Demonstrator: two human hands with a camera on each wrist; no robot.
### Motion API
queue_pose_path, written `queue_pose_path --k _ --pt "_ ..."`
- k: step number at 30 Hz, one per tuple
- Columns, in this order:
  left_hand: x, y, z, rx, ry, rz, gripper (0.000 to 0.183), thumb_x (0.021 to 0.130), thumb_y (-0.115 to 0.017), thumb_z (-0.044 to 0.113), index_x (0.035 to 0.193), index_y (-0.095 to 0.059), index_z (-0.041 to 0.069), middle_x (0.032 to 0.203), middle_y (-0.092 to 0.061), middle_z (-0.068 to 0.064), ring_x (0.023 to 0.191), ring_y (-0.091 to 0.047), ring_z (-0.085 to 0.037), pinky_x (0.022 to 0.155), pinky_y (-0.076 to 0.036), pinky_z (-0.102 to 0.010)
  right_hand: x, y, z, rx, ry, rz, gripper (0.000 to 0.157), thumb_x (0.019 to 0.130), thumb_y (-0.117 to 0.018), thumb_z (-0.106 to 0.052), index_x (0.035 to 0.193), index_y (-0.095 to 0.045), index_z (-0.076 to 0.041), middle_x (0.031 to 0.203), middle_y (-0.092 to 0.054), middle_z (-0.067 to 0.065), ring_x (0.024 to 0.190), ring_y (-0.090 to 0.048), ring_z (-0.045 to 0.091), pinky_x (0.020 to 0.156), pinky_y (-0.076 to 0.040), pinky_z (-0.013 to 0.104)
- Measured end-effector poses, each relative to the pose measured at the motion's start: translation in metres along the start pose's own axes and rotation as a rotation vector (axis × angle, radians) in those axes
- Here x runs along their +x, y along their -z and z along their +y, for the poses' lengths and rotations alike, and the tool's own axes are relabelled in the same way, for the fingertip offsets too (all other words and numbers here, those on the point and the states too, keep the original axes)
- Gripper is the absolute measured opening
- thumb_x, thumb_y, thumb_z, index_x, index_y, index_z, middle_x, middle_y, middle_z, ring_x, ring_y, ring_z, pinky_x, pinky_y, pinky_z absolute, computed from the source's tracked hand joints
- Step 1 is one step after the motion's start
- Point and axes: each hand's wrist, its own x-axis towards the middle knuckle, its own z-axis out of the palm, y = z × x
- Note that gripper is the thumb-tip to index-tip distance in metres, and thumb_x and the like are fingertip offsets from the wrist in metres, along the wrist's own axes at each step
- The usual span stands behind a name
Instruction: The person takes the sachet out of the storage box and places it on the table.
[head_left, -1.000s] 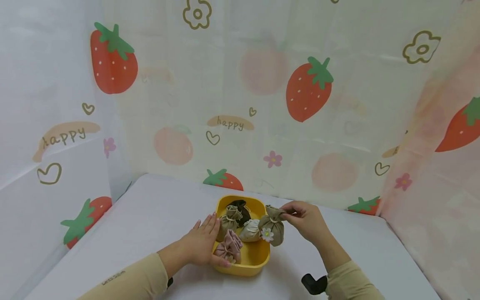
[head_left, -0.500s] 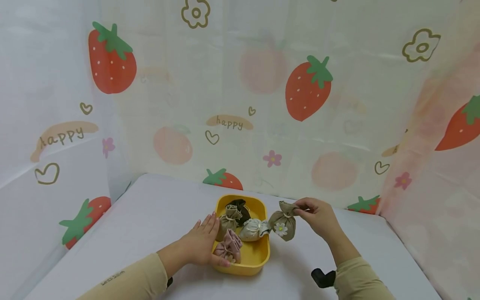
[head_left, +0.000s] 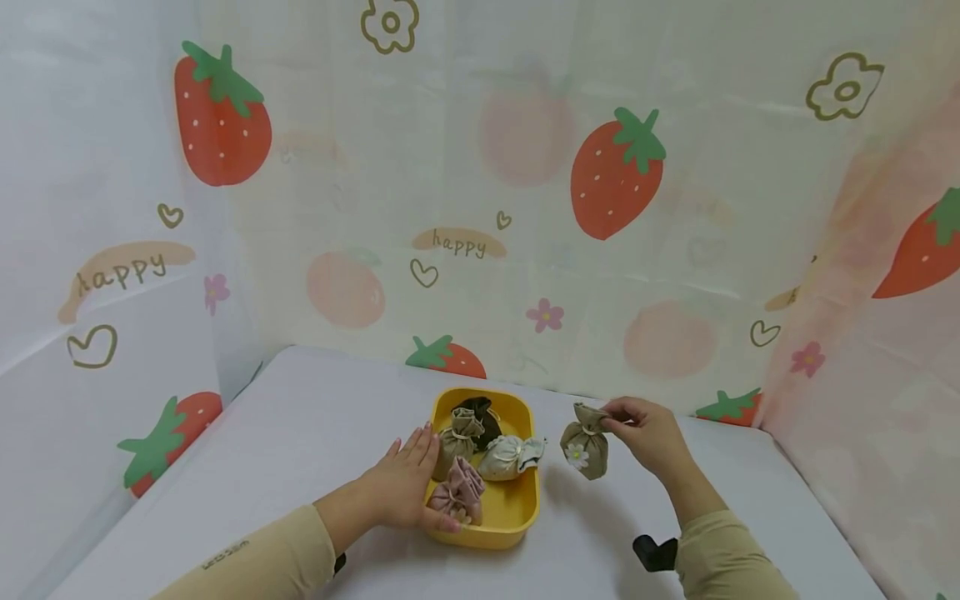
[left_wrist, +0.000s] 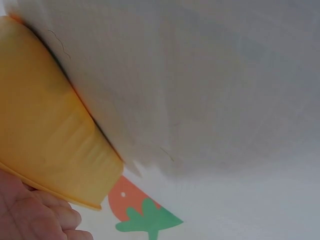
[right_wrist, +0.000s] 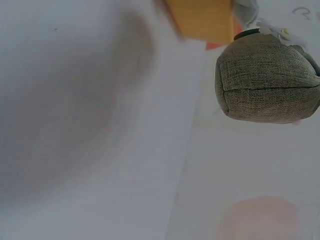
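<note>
My right hand (head_left: pixel 647 435) pinches the gathered neck of a greyish-brown cloth pouch (head_left: pixel 587 450) with a white flower on it. The pouch hangs to the right of a yellow bin (head_left: pixel 517 521); its woven underside (right_wrist: pixel 270 82) fills part of the right wrist view. My left hand (head_left: pixel 397 483) lies along the bin's left side with straight fingers, the thumb over the near rim. Inside the bin are a pink pouch (head_left: pixel 459 492), a tan pouch (head_left: pixel 454 446), a dark pouch (head_left: pixel 486 421) and a pale pouch (head_left: pixel 510 458) whose top leans over the right rim.
A white-covered table (head_left: pixel 322 408) spreads around the bin. Behind it and at both sides hangs a curtain (head_left: pixel 450 167) printed with strawberries, hearts and flowers. A black piece (head_left: pixel 655 553) shows at the right wrist.
The right hand has carried the greyish-brown pouch away from over the bin's right rim, out to the right. The left hand and the bin have stayed in place.
</note>
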Motion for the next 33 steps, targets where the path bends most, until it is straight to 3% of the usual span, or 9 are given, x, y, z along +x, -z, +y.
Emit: queue_pose_path --k 10,21,29,33 --pt "-0.002 0.002 0.000 -0.011 0.005 -0.009 0.128 0.058 -0.042 0.088 0.145 -0.012 -0.001 0.152 -0.005 -0.018 0.139 -0.002 -0.032 0.108 -0.011 -0.054 0.002 -0.019 0.017 -0.015 -0.093 -0.036 0.005 0.080 -0.069 -0.007 0.084 -0.068 -0.009 0.080 -0.068 0.004 0.073 -0.061 0.015 0.062 -0.047 0.026" --pt "-0.003 0.003 0.002 -0.014 -0.004 -0.002 0.127 0.059 -0.042 0.087 0.145 -0.013 -0.002 0.151 -0.005 -0.019 0.139 -0.003 -0.033 0.108 -0.012 -0.054 -0.009 -0.035 0.026 -0.056 -0.192 -0.116 0.005 0.079 -0.071 -0.011 0.081 -0.067 -0.011 0.078 -0.065 -0.002 0.074 -0.058 0.012 0.061 -0.046 0.026" --pt "-0.002 0.002 0.001 -0.011 -0.002 -0.003 0.127 0.059 -0.043 0.087 0.145 -0.012 -0.001 0.152 -0.004 -0.019 0.139 -0.002 -0.033 0.107 -0.012 -0.054 -0.010 -0.036 0.028 -0.052 -0.196 -0.121 0.005 0.080 -0.070 -0.011 0.084 -0.067 -0.011 0.078 -0.064 -0.001 0.076 -0.056 0.013 0.063 -0.045 0.027" --pt "-0.002 0.002 0.001 -0.012 0.001 -0.004 0.128 0.058 -0.042 0.088 0.145 -0.012 -0.001 0.152 -0.003 -0.018 0.139 -0.002 -0.032 0.108 -0.011 -0.054 -0.010 -0.035 0.031 -0.019 -0.185 -0.130 0.015 0.080 -0.070 -0.012 0.095 -0.068 -0.009 0.086 -0.067 0.003 0.079 -0.060 0.014 0.065 -0.047 0.026"
